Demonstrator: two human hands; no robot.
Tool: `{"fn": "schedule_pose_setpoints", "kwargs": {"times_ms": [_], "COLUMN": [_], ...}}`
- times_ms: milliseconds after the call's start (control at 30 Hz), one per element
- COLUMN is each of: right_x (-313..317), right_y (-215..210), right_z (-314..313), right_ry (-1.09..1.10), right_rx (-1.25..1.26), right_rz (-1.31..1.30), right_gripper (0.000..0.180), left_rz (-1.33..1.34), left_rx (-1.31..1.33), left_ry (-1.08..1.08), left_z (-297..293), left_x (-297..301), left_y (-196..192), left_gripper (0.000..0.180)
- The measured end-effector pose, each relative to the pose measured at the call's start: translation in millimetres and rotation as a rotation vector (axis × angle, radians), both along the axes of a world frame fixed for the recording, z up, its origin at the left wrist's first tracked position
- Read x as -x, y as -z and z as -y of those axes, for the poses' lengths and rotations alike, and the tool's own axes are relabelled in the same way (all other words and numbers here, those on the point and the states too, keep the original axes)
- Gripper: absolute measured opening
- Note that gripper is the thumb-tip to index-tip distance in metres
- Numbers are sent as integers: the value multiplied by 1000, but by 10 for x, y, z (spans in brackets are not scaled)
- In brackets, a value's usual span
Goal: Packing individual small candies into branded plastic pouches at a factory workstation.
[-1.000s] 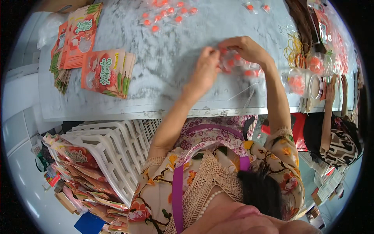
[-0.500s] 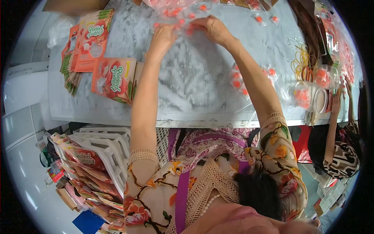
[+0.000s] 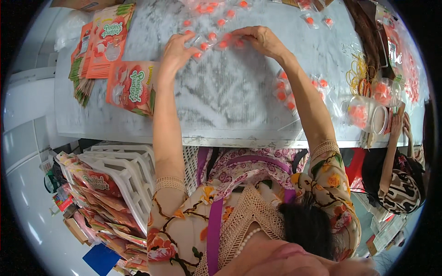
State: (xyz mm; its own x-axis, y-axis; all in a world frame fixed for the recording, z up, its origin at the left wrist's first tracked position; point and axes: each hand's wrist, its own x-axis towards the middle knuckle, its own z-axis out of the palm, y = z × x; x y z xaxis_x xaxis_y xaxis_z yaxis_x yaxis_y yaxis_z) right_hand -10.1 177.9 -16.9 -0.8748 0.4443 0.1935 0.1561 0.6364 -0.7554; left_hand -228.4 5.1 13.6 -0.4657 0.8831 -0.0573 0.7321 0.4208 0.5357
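Note:
Small orange-red candies in clear wrappers lie loosely on the far part of the table between my hands. My left hand is at their left side, its thumb and fingers apart in a curve, with candies by the fingertips and thumb. On the right, my right hand has its thumb and fingers drawn together at the edge of a wrapped candy. Another group of wrapped candies lies nearer, partly hidden by my right forearm. Flat printed pouches lie left of my left forearm.
More pouches are stacked at the far left. Toward the right stand clear jars of candies, near yellow rubber bands. Another person's hand works at the right end. White plastic crates stand below the table's front edge.
My hands have moved apart and slightly nearer; the left one has opened away from the candies. Several candies are now spread out between them.

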Motion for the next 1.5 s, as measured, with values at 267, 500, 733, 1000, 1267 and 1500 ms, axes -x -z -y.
{"fn": "schedule_pose_setpoints", "kwargs": {"times_ms": [267,500,733,1000,1267,1500], "right_x": [178,188,427,207,81,70], "right_y": [0,22,75,-107,28,38], "right_z": [92,64,112,98,142,170], "right_ry": [29,-59,-94,-100,-18,-22], "right_rx": [28,-304,-514,-161,-151,-82], "right_rz": [-6,7,20,158,-24,-14], "right_gripper": [47,49,52,47,40,42], "left_rz": [-20,168,43,137,53,-17], "left_rx": [-112,-43,31,-85,-165,-140], "left_ry": [4,74,132,161,346,269], "left_z": [24,127,-84,37,-203,-206], "left_x": [90,134,88,90,99,24], "left_y": [209,38,-2,56,223,217], "left_gripper": [53,57,63,59,57,50]}}
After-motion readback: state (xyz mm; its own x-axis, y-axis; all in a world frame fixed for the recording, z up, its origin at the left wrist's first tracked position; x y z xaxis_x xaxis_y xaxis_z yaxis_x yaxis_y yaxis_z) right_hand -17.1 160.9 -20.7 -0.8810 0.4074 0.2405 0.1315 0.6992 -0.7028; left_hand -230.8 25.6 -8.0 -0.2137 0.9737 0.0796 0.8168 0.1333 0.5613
